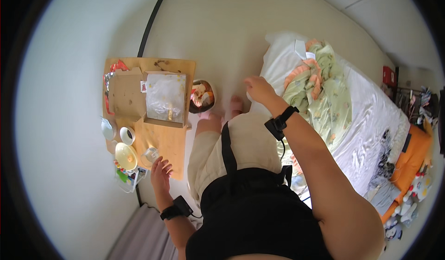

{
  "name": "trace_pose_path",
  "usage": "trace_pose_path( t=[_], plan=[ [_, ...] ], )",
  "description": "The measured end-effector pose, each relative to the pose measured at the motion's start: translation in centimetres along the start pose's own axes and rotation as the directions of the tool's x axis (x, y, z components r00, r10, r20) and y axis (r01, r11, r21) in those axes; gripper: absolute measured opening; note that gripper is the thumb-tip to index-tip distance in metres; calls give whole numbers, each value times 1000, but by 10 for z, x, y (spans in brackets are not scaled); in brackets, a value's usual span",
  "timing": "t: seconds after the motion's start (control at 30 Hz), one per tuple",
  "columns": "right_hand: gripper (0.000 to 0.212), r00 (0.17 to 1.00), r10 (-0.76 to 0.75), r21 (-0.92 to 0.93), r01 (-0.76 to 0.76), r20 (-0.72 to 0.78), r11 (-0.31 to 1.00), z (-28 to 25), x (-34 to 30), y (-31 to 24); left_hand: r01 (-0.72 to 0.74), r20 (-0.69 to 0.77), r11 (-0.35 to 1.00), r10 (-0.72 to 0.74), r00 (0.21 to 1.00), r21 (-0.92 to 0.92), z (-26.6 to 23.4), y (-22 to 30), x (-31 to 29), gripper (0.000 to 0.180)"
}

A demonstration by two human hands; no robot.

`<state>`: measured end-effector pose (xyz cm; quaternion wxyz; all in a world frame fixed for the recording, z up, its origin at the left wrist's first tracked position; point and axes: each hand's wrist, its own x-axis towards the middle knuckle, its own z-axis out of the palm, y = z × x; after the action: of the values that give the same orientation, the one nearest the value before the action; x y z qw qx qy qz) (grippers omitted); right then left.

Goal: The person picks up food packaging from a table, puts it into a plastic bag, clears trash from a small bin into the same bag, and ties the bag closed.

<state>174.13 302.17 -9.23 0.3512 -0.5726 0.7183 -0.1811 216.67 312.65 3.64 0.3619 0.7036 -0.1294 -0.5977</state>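
The left hand (161, 173) is spreading open, gripping nothing, fingertips hovering just beside a clear glass (150, 155) on the low wooden table (171, 141). The right hand (259, 89) is resting loosely curled on the white bedsheet (278, 65), near the floral blanket (324, 93). This is looking like a reach; closing round the glass would be needing care, with the yellow bowl (125, 156) alongside

The left hand (161, 169) rests open on the wooden counter (169, 141) beside a clear glass (150, 155); the right hand (259, 89) touches the bed's white sheet (278, 65).
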Motion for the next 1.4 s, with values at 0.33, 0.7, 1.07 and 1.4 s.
trace_pose_path(
  t=[0.33,0.7,1.07,1.4],
  plan=[
    [21,974,188,189,-163,-125,968,-8,-59,61,-79,199,901,-8,980,427,119,66,42,23],
    [23,930,290,287,-221,-226,932,-40,-52,83,-117,321,842,-70,945,527,155,80,93,22],
    [25,963,246,117,-233,-108,965,-67,35,55,30,221,905,-136,966,425,163,116,172,27],
    [24,974,219,-31,-217,54,976,-117,150,-2,121,129,977,-145,981,178,187,150,235,23]
  ],
)
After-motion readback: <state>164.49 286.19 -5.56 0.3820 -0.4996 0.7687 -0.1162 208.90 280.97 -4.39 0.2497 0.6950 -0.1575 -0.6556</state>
